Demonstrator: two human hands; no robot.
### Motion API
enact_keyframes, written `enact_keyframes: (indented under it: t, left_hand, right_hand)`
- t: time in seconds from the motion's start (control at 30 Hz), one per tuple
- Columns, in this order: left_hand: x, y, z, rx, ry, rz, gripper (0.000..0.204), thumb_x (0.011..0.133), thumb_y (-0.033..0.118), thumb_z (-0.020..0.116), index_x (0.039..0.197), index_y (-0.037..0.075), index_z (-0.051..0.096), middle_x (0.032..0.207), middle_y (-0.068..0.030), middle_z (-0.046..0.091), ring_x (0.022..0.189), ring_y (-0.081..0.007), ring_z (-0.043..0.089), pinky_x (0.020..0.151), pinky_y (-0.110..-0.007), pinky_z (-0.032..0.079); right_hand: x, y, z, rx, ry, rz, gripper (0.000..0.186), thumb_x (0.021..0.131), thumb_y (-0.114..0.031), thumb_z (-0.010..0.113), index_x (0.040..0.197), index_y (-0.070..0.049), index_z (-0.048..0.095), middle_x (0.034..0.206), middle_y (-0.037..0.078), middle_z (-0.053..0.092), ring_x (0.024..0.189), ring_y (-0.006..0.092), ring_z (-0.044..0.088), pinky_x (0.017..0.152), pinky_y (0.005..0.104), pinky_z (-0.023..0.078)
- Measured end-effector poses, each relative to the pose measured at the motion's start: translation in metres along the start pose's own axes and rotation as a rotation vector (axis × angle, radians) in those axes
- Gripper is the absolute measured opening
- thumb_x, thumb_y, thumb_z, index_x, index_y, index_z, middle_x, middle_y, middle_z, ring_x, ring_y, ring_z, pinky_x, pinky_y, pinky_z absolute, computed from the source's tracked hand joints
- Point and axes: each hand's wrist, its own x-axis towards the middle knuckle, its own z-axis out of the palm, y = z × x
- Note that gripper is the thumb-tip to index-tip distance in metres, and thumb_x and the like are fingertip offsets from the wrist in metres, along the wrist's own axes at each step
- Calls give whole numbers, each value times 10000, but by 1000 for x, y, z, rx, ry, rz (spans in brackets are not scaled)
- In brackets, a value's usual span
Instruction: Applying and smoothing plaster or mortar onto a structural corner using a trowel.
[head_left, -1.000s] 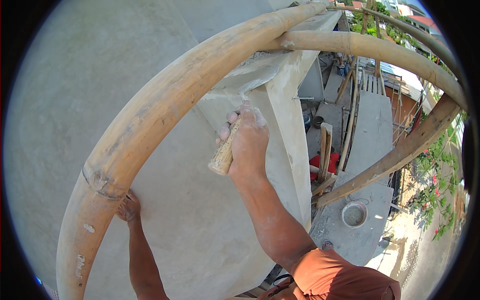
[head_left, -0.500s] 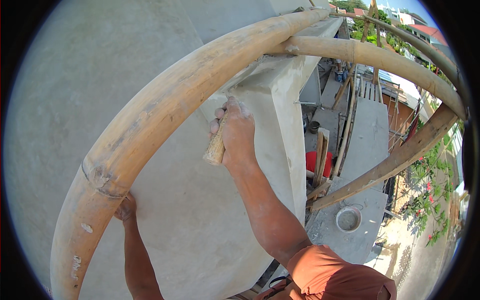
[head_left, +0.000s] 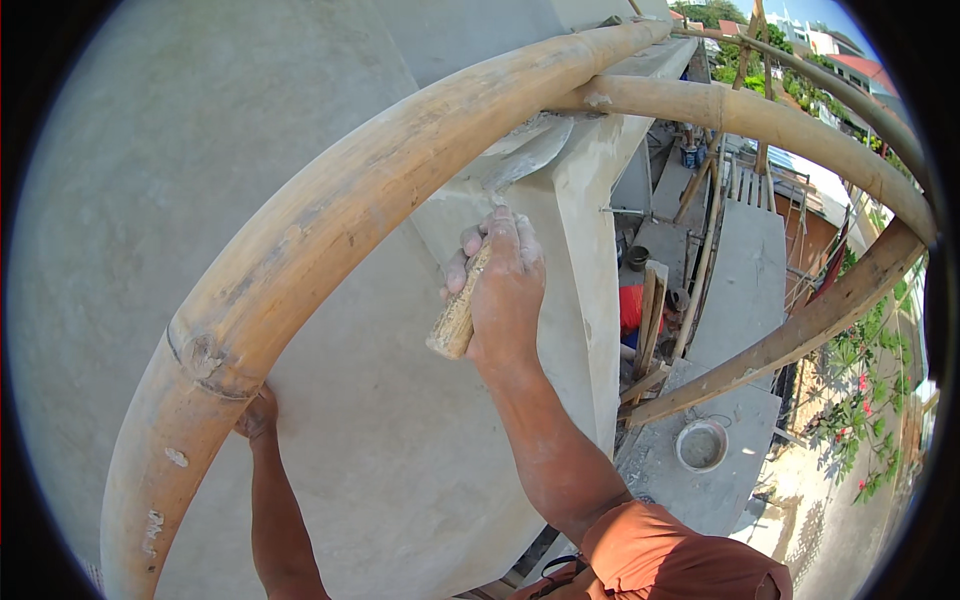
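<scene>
My right hand (head_left: 508, 285) is closed around the pale wooden handle of a trowel (head_left: 457, 325). Its thin metal blade reaches up toward the plastered ledge (head_left: 580, 190), just under the bamboo poles. Wet-looking grey plaster clings around the blade, and my fingers are dusted white. My left hand (head_left: 258, 412) is at the lower edge of the thick bamboo pole (head_left: 300, 235). That pole hides most of its fingers, so whether it grips the bamboo I cannot tell. Behind both hands spreads a smooth grey plastered wall (head_left: 360, 480).
A second bamboo pole (head_left: 780, 115) crosses at upper right, with a wooden beam (head_left: 780, 335) below it. Lower down, a bucket of grey mix (head_left: 701, 446) stands on scaffold boards. A person in red (head_left: 632, 308) is below, partly behind upright planks (head_left: 652, 310).
My right hand has drawn down and slightly right with the trowel, and more of the blade shows. The left hand stays by the pole. The view has shifted slightly.
</scene>
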Motion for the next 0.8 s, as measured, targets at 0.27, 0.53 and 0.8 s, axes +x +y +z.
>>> enact_keyframes:
  t: [0.27, 0.53, 0.8]
  left_hand:
    - [6, -18, 42, 85, 278, 68, 560, 997, 431, 447, 1384, 25, 457, 1338, -209, 488, 1304, -380, 374, 1091, -597, 213]
    - [12, -25, 59, 188, 638, 192, 546, 989, 415, 474, 1382, 36, 460, 1246, -161, 524, 1204, -352, 429, 1076, -595, 237]
    - [12, -29, 57, 199, 591, 178, 543, 987, 408, 481, 1372, 26, 463, 1238, -161, 525, 1201, -345, 435, 1082, -574, 239]
  right_hand:
    - [48, 54, 31, 72, -156, 256, 172, 1025, -219, 394, 946, -71, 430, 780, 24, 457, 524, 125, 472, 449, 302, 419]
    - [34, 22, 11, 45, 3, 228, 189, 1034, -239, 397, 928, -85, 428, 775, 17, 465, 533, 121, 466, 466, 309, 428]
    - [6, -9, -6, 60, 52, 122, 215, 1044, -241, 374, 900, -84, 400, 775, 31, 450, 487, 119, 451, 436, 291, 404]
